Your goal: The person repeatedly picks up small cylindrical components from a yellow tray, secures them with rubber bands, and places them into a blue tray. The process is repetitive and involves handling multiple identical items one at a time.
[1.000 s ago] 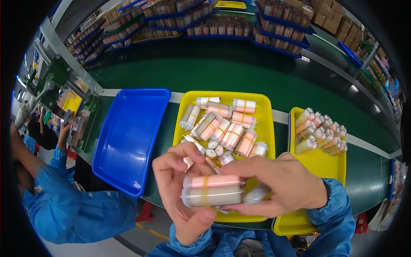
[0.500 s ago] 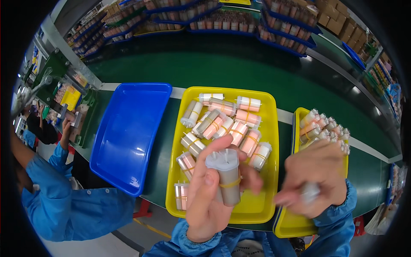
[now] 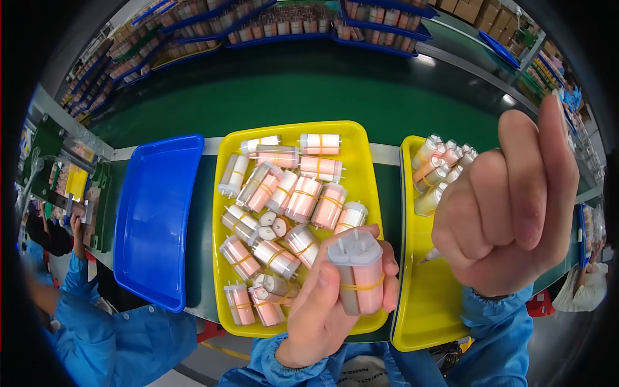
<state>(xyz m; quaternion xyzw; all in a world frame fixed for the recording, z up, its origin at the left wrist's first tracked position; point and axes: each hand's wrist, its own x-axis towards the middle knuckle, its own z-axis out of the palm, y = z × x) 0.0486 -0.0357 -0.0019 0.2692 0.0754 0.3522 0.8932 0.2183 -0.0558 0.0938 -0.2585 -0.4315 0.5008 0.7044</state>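
1. The left hand [image 3: 329, 309] holds up a bundle of tubes [image 3: 358, 274] tied with a yellow rubber band. Its fingers [image 3: 322, 274] wrap tight around the bundle.
2. The bundle is above the near edge of the middle yellow tray [image 3: 361, 155], which is full of pink and grey tube bundles [image 3: 284, 200].
3. The right hand [image 3: 509, 206] is raised up close, curled into a fist. I cannot tell if it holds anything.
4. A second yellow tray [image 3: 425, 309] sits under it with more tubes [image 3: 442, 168].
5. A blue tray [image 3: 158, 213] lies on the left of the green desk [image 3: 309, 90].
6. Another person's blue sleeve [image 3: 77, 284] is on the far left.
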